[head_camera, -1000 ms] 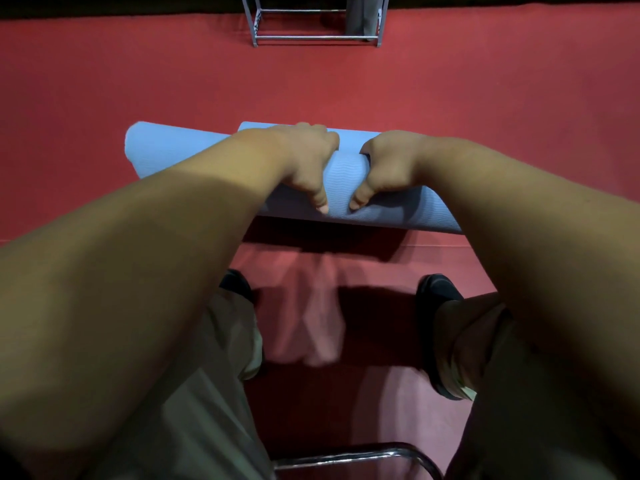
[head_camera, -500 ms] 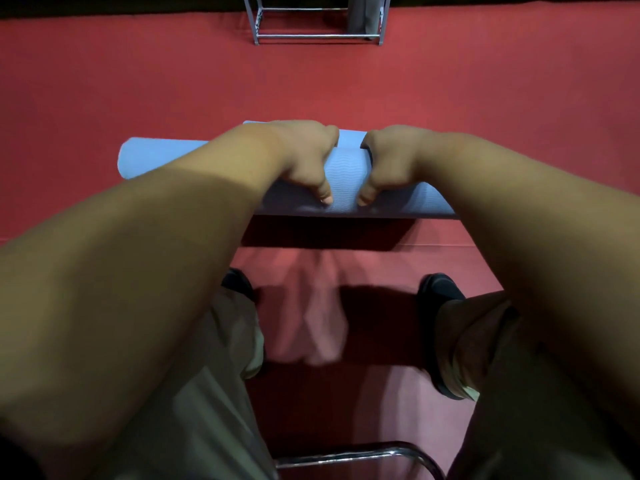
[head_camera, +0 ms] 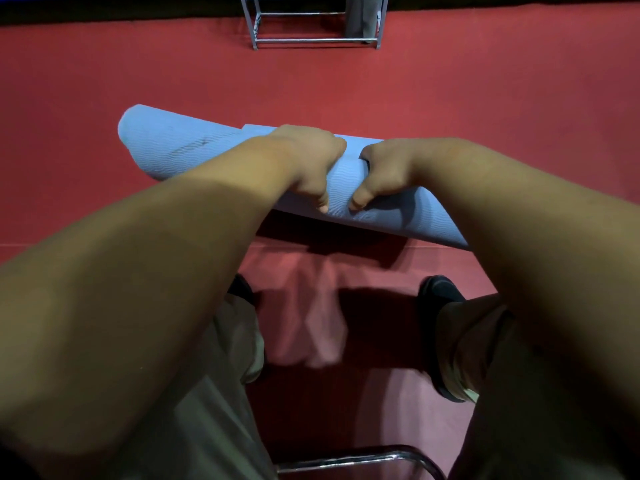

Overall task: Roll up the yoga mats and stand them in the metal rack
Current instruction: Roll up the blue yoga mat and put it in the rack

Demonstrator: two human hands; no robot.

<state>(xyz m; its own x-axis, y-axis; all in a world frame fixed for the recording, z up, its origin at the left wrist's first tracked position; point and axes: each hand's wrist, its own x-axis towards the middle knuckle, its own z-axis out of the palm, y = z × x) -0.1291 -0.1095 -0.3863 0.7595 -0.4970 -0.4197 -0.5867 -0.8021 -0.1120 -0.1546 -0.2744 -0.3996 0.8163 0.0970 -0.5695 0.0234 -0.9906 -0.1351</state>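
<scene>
A rolled light-blue yoga mat [head_camera: 180, 147] is held crosswise above the red floor, its left end higher and farther than its right end, which my right forearm hides. My left hand [head_camera: 308, 161] grips the roll near its middle, fingers curled over the top and thumb on the near side. My right hand [head_camera: 384, 168] grips it right beside the left hand in the same way. The metal rack [head_camera: 315, 39] stands at the far top edge of the view, with a grey rolled mat [head_camera: 360, 15] upright in its right part.
Red floor mat [head_camera: 485, 98] covers the ground ahead, with a seam line running below the roll. My two dark shoes [head_camera: 440, 289] and trouser legs are under my arms. A chrome chair tube [head_camera: 363, 460] curves along the bottom edge.
The roll has tilted, its left end rising and its right end dropping, after lying nearly level half a second ago. Both hands keep their grip at the middle.
</scene>
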